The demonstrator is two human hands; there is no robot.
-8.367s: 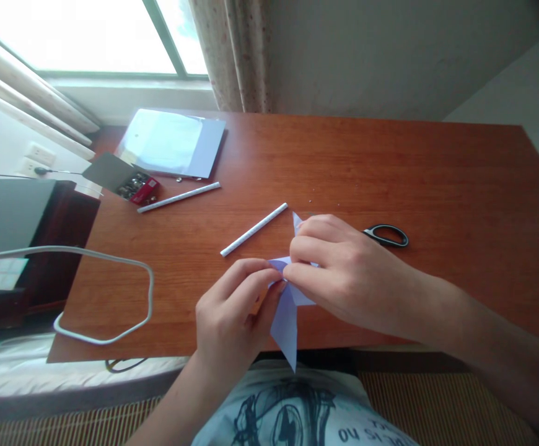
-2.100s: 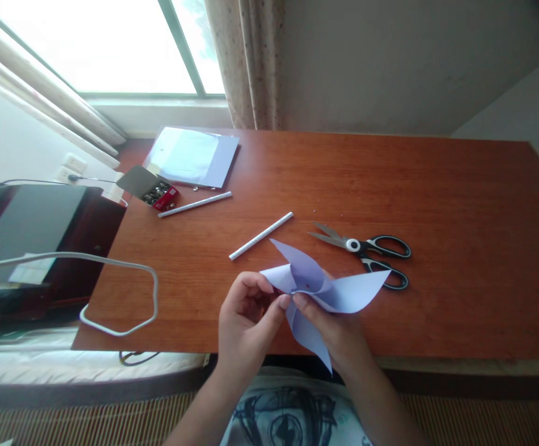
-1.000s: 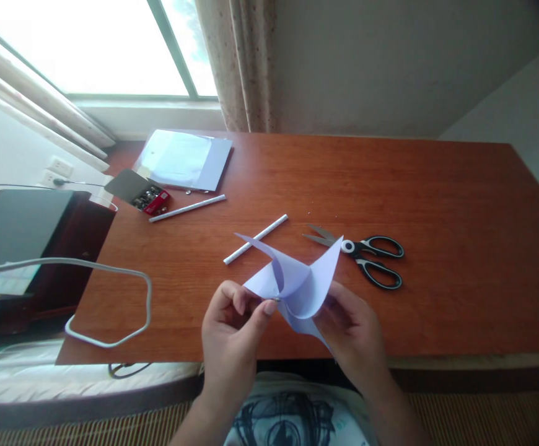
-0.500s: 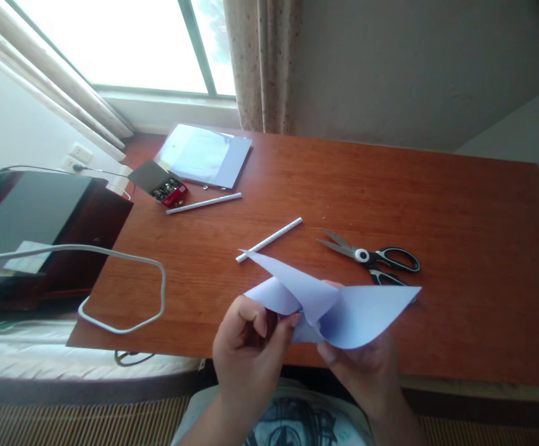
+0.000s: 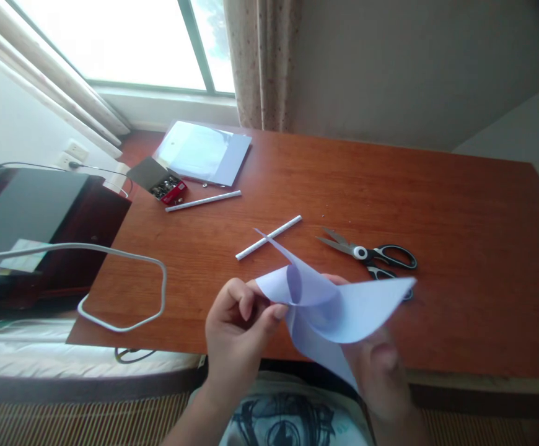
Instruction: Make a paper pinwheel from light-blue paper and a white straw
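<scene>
pinwheel (image 5: 325, 303) turned since 0.5 s ago | left hand (image 5: 236, 328) pinches hub | right hand (image 5: 381, 371) grip behind paper, cannot tell | over counter (image 5: 437, 204)

Pale lilac folded paper pinwheel (image 5: 325, 303) now turned, blades spread wider, right hand (image 5: 381, 371) dropped beneath it, blurred, left hand (image 5: 236, 325) pinching its centre

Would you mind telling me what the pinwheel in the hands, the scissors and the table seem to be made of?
The pinwheel looks like thin matte lilac paper: its blades curl softly and keep sharp tips. The scissors appear to have bare metal blades, grey and shiny, with black handles that are probably plastic. The table shows reddish-brown wood grain with a smooth sheen; whether solid wood or veneer cannot be told.
</scene>
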